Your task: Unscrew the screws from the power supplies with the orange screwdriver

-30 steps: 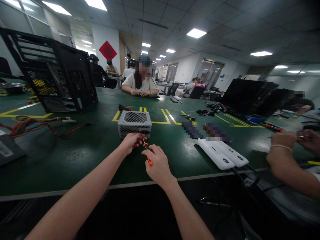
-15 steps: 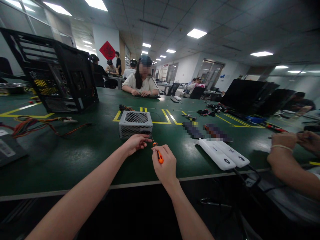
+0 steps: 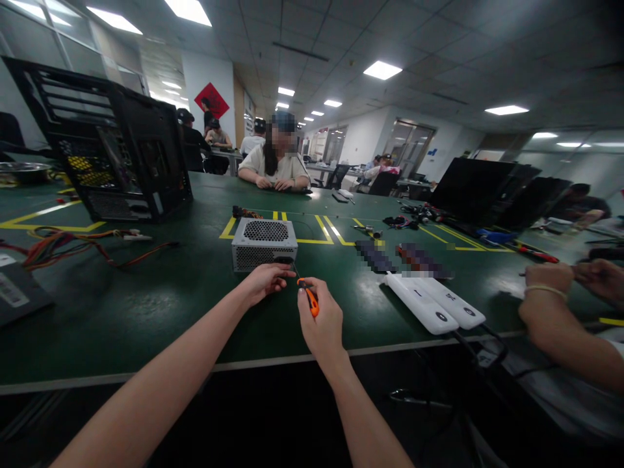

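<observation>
A grey computer power supply unit (image 3: 263,246) stands on the green table in front of me, its perforated grille on top and a black socket in the near face. My left hand (image 3: 267,284) is at its lower front, index finger stretched toward the screwdriver's tip and the other fingers loosely curled; I see nothing held in it. Wrapped in my right hand (image 3: 322,318) is the orange and black handle of a screwdriver (image 3: 312,302). Its thin shaft slants up to the right side of the unit's near face. The exact contact of the tip is too small to make out.
An open black computer case (image 3: 127,149) and a second power supply (image 3: 17,286) with loose cables lie left. White power banks (image 3: 422,302) are to the right, beside a co-worker's hands (image 3: 550,283). Another person (image 3: 277,162) sits across the table.
The screwdriver handle has turned slightly in my right hand, which has barely shifted. My left hand and the power supply unit stay in place.
</observation>
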